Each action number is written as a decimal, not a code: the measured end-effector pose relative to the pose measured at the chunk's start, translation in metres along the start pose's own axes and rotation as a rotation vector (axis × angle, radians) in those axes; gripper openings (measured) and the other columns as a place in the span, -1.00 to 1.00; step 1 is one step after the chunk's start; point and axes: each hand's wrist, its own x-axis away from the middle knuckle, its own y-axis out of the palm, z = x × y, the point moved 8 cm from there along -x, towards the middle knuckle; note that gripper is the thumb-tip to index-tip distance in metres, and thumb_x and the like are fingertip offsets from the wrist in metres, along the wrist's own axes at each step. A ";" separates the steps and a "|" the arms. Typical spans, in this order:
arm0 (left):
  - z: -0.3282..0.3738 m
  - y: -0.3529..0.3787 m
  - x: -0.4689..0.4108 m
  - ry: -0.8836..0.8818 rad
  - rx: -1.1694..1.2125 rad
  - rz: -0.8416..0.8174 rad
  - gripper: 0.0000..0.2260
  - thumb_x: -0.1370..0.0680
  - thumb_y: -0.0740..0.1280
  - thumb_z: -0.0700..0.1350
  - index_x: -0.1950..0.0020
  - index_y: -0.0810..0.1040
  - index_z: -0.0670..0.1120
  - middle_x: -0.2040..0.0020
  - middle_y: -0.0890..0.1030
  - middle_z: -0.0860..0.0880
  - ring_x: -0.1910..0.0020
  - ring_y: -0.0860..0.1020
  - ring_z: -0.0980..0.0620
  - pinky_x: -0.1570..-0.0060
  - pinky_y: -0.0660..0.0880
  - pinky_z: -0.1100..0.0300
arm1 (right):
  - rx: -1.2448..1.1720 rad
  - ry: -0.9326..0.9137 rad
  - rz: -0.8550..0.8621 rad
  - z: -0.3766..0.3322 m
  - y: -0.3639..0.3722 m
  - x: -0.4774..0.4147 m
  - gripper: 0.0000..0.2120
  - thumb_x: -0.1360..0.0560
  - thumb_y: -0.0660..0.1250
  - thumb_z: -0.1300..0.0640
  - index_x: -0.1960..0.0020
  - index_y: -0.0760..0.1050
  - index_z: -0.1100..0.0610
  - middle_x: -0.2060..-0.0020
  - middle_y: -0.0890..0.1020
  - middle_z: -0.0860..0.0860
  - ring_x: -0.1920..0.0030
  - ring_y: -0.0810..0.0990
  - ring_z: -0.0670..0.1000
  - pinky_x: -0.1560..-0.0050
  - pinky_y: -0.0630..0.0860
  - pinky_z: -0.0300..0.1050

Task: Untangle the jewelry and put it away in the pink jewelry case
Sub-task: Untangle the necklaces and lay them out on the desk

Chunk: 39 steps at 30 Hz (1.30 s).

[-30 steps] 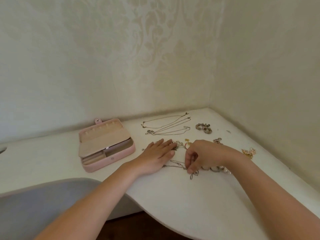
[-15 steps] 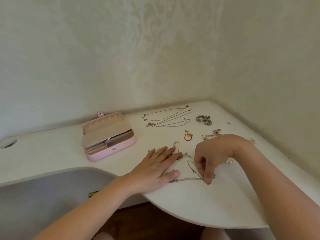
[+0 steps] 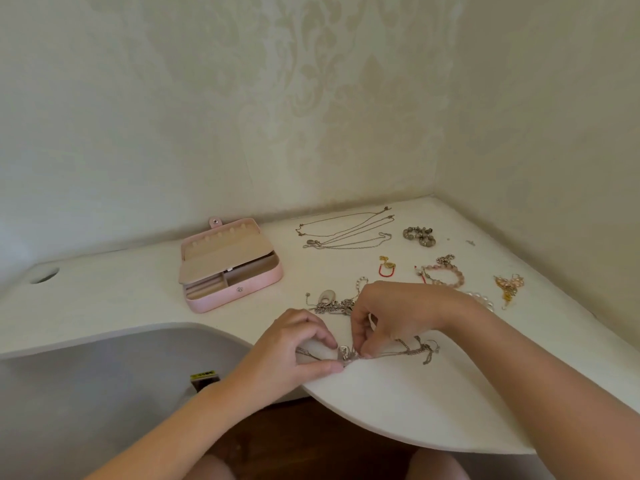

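Currently, on a matte white curved desk (image 3: 398, 414) sitting in a corner of damask-papered walls (image 3: 311, 98), left grip (image 3: 294, 344) and right grip (image 3: 398, 317) are both pinching a thin, kinked silver chain (image 3: 415, 350) near the front edge, while the pink jewelry case (image 3: 242, 293) is lying open well to the left.

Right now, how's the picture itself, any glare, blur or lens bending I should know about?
Head view: the light is soft and even with no glare, only faint shadows under the left hand and right hand; the wide lens bows the table edge; the tangled chain both hands pinch looks fairly sharp, though its links are too fine to trace.
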 end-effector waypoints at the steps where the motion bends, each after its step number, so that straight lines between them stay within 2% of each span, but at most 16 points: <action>1: -0.001 0.001 0.003 -0.018 0.030 -0.008 -0.67 -0.29 0.37 0.37 0.12 0.60 0.19 -0.03 0.47 0.27 -0.12 0.44 0.21 -0.12 0.30 0.39 | 0.023 0.009 -0.010 0.001 0.001 0.001 -0.95 -0.35 0.46 0.14 0.20 0.63 0.02 0.30 0.61 -0.04 0.40 0.44 -0.17 0.35 0.35 -0.31; 5: -0.005 0.002 0.009 -0.053 0.113 0.005 -0.81 -0.34 0.42 0.23 0.20 0.61 0.16 0.04 0.53 0.22 -0.07 0.49 0.15 -0.09 0.38 0.26 | 0.050 0.040 -0.068 0.008 0.004 0.002 -0.97 -0.33 0.43 0.16 0.23 0.59 0.07 0.30 0.64 0.10 0.30 0.59 0.16 0.33 0.40 -0.14; 6: -0.005 0.002 0.009 -0.066 0.119 0.003 -0.84 -0.35 0.42 0.21 0.23 0.60 0.16 0.05 0.54 0.23 -0.05 0.50 0.16 -0.06 0.38 0.27 | 0.022 0.037 -0.082 0.008 0.003 0.004 -0.96 -0.34 0.43 0.15 0.23 0.58 0.07 0.35 0.62 0.08 0.32 0.57 0.13 0.33 0.39 -0.16; 9: -0.003 0.004 0.008 -0.073 0.108 -0.044 -0.91 -0.41 0.39 0.12 0.22 0.57 0.14 0.03 0.52 0.24 -0.04 0.49 0.18 0.00 0.38 0.33 | -0.110 0.003 -0.070 0.005 -0.007 0.012 -0.94 -0.40 0.42 0.18 0.23 0.57 0.07 0.49 0.48 -0.13 0.45 0.40 -0.14 0.40 0.31 -0.36; 11: -0.003 0.005 0.008 -0.061 0.105 -0.067 -0.93 -0.46 0.39 0.09 0.19 0.55 0.14 0.01 0.51 0.24 -0.06 0.48 0.17 -0.02 0.37 0.35 | -0.233 -0.025 -0.063 0.003 -0.015 0.015 -0.94 -0.43 0.39 0.24 0.20 0.57 0.12 0.51 0.48 -0.13 0.48 0.37 -0.15 0.40 0.29 -0.38; 13: -0.002 0.003 0.008 -0.057 0.137 -0.068 -0.91 -0.47 0.35 0.14 0.19 0.53 0.18 0.01 0.53 0.22 -0.06 0.49 0.14 -0.03 0.37 0.35 | -0.339 -0.061 -0.074 0.001 -0.019 0.017 -0.96 -0.47 0.35 0.27 0.15 0.56 0.17 0.40 0.58 -0.04 0.44 0.42 -0.11 0.35 0.35 -0.32; 15: -0.001 0.001 0.008 -0.082 0.189 -0.058 -0.87 -0.45 0.29 0.22 0.14 0.51 0.20 0.02 0.55 0.20 -0.05 0.51 0.14 -0.01 0.40 0.33 | -0.434 -0.085 -0.082 0.000 -0.020 0.017 -0.90 -0.51 0.29 0.34 0.14 0.52 0.19 0.36 0.63 -0.04 0.45 0.48 -0.14 0.35 0.39 -0.33; 17: 0.001 0.002 0.005 -0.114 0.242 -0.064 -0.79 -0.42 0.32 0.25 0.05 0.50 0.18 -0.01 0.56 0.19 -0.09 0.51 0.14 -0.06 0.43 0.26 | -0.489 -0.094 -0.090 0.000 -0.020 0.015 -0.85 -0.53 0.24 0.37 0.15 0.47 0.18 0.38 0.63 -0.08 0.47 0.49 -0.18 0.38 0.38 -0.35; 20: 0.010 0.005 -0.004 -0.108 0.308 -0.067 -0.68 -0.40 0.41 0.17 -0.10 0.52 0.13 -0.03 0.58 0.18 -0.12 0.52 0.15 -0.11 0.45 0.26 | -0.506 -0.098 -0.102 0.001 -0.017 0.011 -0.85 -0.54 0.24 0.34 0.16 0.48 0.17 0.39 0.62 -0.09 0.45 0.49 -0.16 0.34 0.40 -0.29; 24: 0.018 0.013 -0.013 -0.103 0.327 -0.040 -0.95 -0.43 0.46 -0.02 0.14 0.63 0.07 0.12 0.65 0.12 0.06 0.58 0.17 -0.05 0.45 0.23 | -0.565 -0.105 -0.100 0.004 -0.015 0.008 -0.89 -0.53 0.25 0.32 0.14 0.48 0.18 0.32 0.64 0.01 0.42 0.52 -0.10 0.35 0.43 -0.27; 26: 0.015 0.015 -0.014 -0.128 0.373 -0.020 -0.91 -0.43 0.43 0.04 0.17 0.63 0.04 0.16 0.66 0.07 0.11 0.60 0.12 -0.03 0.49 0.17 | -0.595 -0.099 -0.103 0.008 -0.015 0.008 -0.94 -0.52 0.26 0.29 0.13 0.46 0.19 0.32 0.64 0.03 0.43 0.54 -0.09 0.37 0.44 -0.28; 29: 0.013 0.014 -0.016 -0.150 0.499 -0.002 -0.72 -0.39 0.40 0.14 0.05 0.61 -0.02 0.10 0.66 0.01 0.04 0.60 0.03 -0.03 0.51 0.21 | -0.613 -0.107 -0.121 0.009 -0.014 0.006 -0.96 -0.49 0.26 0.22 0.11 0.45 0.20 0.30 0.66 0.05 0.40 0.56 -0.04 0.36 0.46 -0.24; 32: 0.016 0.019 -0.020 -0.164 0.588 -0.040 -0.82 -0.38 0.45 0.05 0.09 0.62 0.01 0.08 0.67 -0.09 0.05 0.62 -0.04 -0.03 0.55 0.16 | -0.605 -0.107 -0.130 0.008 -0.013 0.005 -0.93 -0.56 0.23 0.29 0.08 0.45 0.19 0.30 0.66 0.06 0.41 0.57 -0.02 0.39 0.44 -0.23; 34: 0.018 0.022 -0.022 -0.165 0.609 -0.047 -0.96 -0.42 0.47 -0.05 0.19 0.63 0.05 0.13 0.67 -0.10 0.12 0.62 0.01 0.02 0.54 0.20 | -0.612 -0.098 -0.118 0.009 -0.013 0.004 -0.92 -0.57 0.22 0.30 0.08 0.44 0.18 0.33 0.65 0.05 0.44 0.56 -0.03 0.43 0.42 -0.24; 37: 0.018 0.015 -0.024 -0.182 0.662 -0.003 -0.92 -0.42 0.43 -0.08 0.18 0.61 -0.06 0.24 0.64 0.02 0.20 0.58 0.15 0.14 0.47 0.35 | -0.620 -0.113 -0.090 0.012 -0.018 0.004 -0.95 -0.52 0.34 0.26 0.07 0.47 0.18 0.34 0.64 0.05 0.44 0.55 -0.07 0.43 0.41 -0.30; 39: 0.013 0.009 -0.022 -0.210 0.766 0.061 -0.89 -0.39 0.41 -0.14 0.19 0.59 -0.17 0.31 0.63 0.03 0.29 0.58 0.16 0.23 0.45 0.38 | -0.617 -0.098 -0.120 0.014 -0.017 0.006 -0.86 -0.45 0.42 0.27 0.03 0.50 0.16 0.31 0.63 0.05 0.43 0.55 -0.09 0.42 0.42 -0.32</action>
